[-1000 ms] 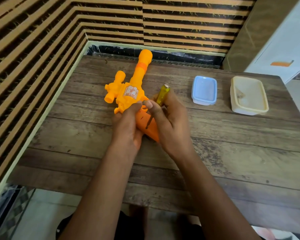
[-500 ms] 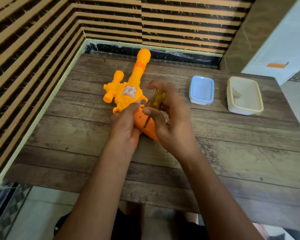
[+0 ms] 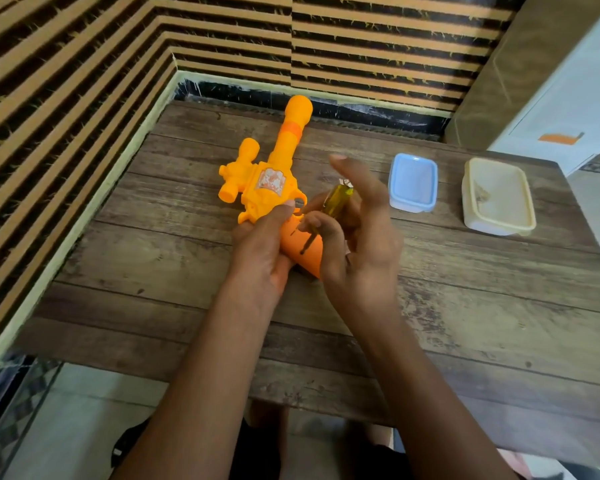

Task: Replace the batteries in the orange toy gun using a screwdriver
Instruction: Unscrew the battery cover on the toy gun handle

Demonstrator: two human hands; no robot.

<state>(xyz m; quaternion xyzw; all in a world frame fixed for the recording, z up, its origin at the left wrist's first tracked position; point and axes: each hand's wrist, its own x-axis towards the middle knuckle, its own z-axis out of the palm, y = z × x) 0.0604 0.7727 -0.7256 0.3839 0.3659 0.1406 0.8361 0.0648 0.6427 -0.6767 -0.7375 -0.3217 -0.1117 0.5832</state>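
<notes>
The orange toy gun (image 3: 271, 181) lies on the wooden table (image 3: 465, 306), barrel pointing away toward the wall. My left hand (image 3: 262, 251) grips its handle from the left, thumb near the trigger guard. My right hand (image 3: 357, 244) holds a screwdriver (image 3: 335, 202) with a yellow-green transparent handle, pinched between thumb and fingers while the index finger sticks up. The metal shaft slants down and its tip sits on the darker orange handle of the gun.
A small blue plastic box (image 3: 413, 181) and a larger cream plastic box (image 3: 497, 195) stand on the table to the right. Striped walls close in on the left and behind. The table's near edge runs just below my forearms.
My right hand's fingers have shifted round the screwdriver handle, the index finger lifting up. The screwdriver tip stays on the gun's handle. The left hand keeps its hold.
</notes>
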